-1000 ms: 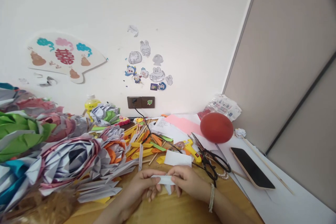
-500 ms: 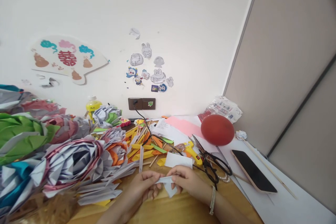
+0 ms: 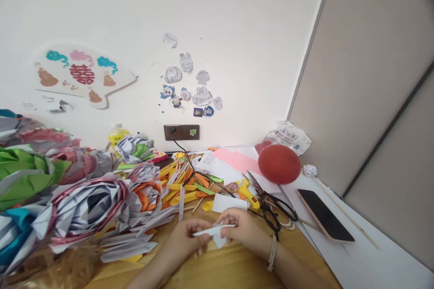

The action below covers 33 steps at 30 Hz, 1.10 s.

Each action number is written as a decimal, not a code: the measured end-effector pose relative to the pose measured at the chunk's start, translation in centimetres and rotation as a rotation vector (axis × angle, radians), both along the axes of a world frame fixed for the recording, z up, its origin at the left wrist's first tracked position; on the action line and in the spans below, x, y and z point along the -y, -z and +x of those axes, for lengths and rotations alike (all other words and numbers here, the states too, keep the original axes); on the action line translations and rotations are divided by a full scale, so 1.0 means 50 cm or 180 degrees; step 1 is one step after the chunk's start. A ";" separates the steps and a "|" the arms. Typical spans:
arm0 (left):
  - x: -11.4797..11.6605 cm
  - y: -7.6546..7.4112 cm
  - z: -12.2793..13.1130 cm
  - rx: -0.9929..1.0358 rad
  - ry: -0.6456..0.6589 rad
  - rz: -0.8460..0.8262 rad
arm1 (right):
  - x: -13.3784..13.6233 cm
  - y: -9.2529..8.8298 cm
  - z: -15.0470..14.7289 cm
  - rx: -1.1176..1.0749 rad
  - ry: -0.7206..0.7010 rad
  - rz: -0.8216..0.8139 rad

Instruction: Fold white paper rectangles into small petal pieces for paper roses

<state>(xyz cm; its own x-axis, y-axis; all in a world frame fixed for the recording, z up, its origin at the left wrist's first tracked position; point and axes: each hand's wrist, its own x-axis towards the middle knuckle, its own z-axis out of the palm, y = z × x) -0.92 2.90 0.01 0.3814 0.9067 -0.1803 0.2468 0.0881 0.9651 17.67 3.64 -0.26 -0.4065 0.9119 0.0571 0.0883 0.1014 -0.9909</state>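
Between my two hands is a small piece of folded white paper (image 3: 217, 231), with a narrow strip across its top and a pointed part hanging below. My left hand (image 3: 190, 237) pinches its left end between thumb and fingers. The right end is gripped by my right hand (image 3: 237, 228), thumb in front and fingers behind; a beaded bracelet (image 3: 272, 253) circles that wrist. Just beyond my hands lies a flat white paper sheet (image 3: 229, 202). Black-handled scissors (image 3: 271, 203) and a yellow glue gun (image 3: 249, 194) rest to the right of it.
Folded paper flowers (image 3: 91, 207) heap up on the left. Orange and yellow folded strips (image 3: 183, 192) cover the table's middle. A red balloon (image 3: 279, 164), a phone (image 3: 325, 214) and a wooden stick (image 3: 346, 212) lie on the right. A black cord (image 3: 185, 150) runs from the wall socket.
The folded strip now shows longer between my hands, its left end sticking out past my left thumb. My right fingers have lifted slightly. The whole view has shifted a little.
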 end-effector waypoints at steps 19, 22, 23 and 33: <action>0.011 -0.004 0.004 -0.0472 0.0169 0.0440 | -0.015 -0.005 0.030 -0.0082 -0.0333 -0.0214; 0.019 -0.008 0.007 -0.0626 0.0130 0.0870 | -0.008 0.004 0.019 0.0175 -0.0145 0.0093; 0.022 -0.009 0.009 -0.0740 0.0141 0.0991 | -0.005 0.007 0.013 0.0274 -0.0088 0.0192; 0.055 -0.031 0.015 -0.0813 0.0551 0.1400 | 0.009 0.035 -0.020 0.0291 -0.0254 0.0356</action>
